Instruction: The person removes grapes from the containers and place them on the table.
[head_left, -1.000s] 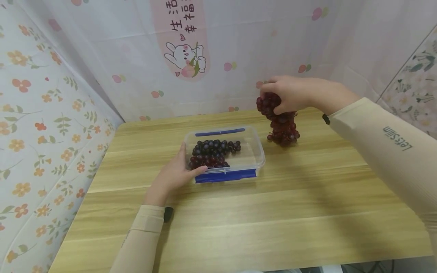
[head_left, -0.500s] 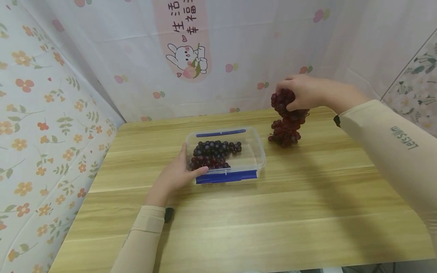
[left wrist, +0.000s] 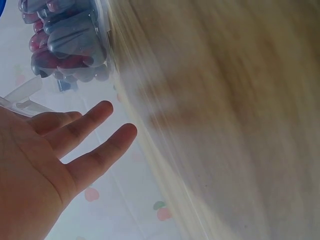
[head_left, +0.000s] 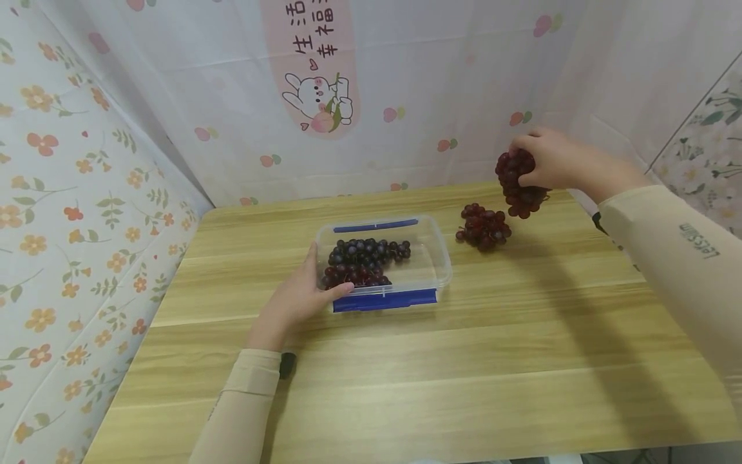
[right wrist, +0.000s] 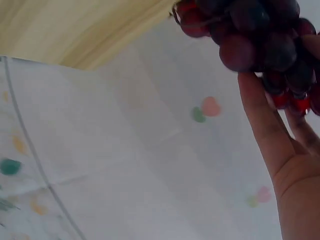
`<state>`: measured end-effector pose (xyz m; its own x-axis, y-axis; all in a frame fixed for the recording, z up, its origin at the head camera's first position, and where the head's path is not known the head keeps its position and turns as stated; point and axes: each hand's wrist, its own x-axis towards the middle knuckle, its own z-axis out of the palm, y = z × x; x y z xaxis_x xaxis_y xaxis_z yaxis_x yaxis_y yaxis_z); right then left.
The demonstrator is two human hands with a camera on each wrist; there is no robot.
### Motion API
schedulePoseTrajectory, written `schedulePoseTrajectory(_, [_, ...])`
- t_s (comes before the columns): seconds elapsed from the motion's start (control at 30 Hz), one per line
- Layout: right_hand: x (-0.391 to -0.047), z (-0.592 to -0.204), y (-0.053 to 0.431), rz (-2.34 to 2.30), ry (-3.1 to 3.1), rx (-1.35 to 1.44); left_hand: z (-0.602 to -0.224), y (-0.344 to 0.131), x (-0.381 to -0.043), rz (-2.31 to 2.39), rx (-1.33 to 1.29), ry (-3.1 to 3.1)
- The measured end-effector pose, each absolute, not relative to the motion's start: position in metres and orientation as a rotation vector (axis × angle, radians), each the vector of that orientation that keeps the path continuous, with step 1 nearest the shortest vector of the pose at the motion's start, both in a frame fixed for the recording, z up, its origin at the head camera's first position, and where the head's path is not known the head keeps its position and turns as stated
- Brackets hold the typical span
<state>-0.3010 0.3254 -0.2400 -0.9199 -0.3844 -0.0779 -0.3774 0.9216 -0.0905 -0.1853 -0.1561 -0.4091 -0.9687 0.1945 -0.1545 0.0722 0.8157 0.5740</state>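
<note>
My right hand (head_left: 553, 161) grips a bunch of red grapes (head_left: 514, 180) from above and holds it in the air over the back right of the table. In the right wrist view, my fingers press against the dark red grapes (right wrist: 270, 45). Below and left of it, a second bunch of red grapes (head_left: 485, 230) lies on the wood. My left hand (head_left: 295, 293) rests against the left end of a clear plastic box (head_left: 426, 254) with blue latches, its thumb over the front rim. Inside sit black grapes (head_left: 362, 253) and red grapes (head_left: 355, 276). The left wrist view shows straight, spread fingers (left wrist: 100, 155).
The wood-grain table (head_left: 435, 380) ends at a white printed cloth (head_left: 232, 96) behind and a floral cloth (head_left: 69, 258) on the left. Another flowered cloth (head_left: 719, 148) hangs at the right.
My right hand has moved right, carrying the red grape bunch away from above the second bunch, which now lies apart on the table. The left hand and box stay put.
</note>
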Motion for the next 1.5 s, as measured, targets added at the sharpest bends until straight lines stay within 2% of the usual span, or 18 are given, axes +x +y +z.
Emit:
schedulePoseTrajectory(0.67, [-0.298,-0.318,0.407,-0.21,3.057,-0.241,-0.412,-0.157,-0.186,0.902,0.214,2.793])
schedulePoseTrajectory(0.93, [-0.298,-0.343,0.414,-0.077,3.006,-0.293,-0.411,-0.157,-0.184,0.903,0.215,2.789])
schedulePoseTrajectory(1.5, [-0.301,-0.395,0.422,-0.193,2.837,-0.183,-0.411,-0.156,-0.184,0.925,0.194,2.77])
